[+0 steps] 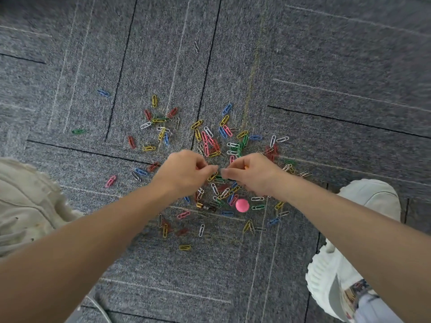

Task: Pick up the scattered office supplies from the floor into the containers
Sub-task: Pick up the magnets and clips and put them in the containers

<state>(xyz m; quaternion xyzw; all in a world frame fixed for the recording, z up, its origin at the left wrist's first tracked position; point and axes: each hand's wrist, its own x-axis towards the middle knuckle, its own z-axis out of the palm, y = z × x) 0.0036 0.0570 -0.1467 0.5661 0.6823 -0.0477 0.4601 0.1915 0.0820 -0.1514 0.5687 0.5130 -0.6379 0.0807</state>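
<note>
My left hand and right hand meet over the middle of the spill. Both sets of fingers are curled inward, with the tips of one hand nearly touching those of the other. My knuckles cover whatever those tips pinch, so I cannot tell whether either hand holds a clip. A speck of orange shows between the curled fingers of my right hand, too small to name. My hands and wrists also hide part of the heap beneath them, where only loops of wire poke out.

The paper clips are thin bent-wire ovals, coated red, pink, yellow, green, blue and white, and some are bare silver. They lie flat on the grey carpet, thickest just beyond and just under my hands, overlapping in tangles I cannot count. Strays lie well apart: a blue one and a green one off to the left, and a silver one far ahead, blurred. On my side of the hands, a small battery with a dark body and a gold end lies among the clips. A smooth, matte pink ball sits just to its right.

The carpet is short, speckled pile in square tiles, crossed by thin black and pale lines. At the right, a chunky white sneaker with a ridged sole is crossed by my forearm and cut off by the frame. At the left edge there is beige cloth with a frayed hem, also cut off.
</note>
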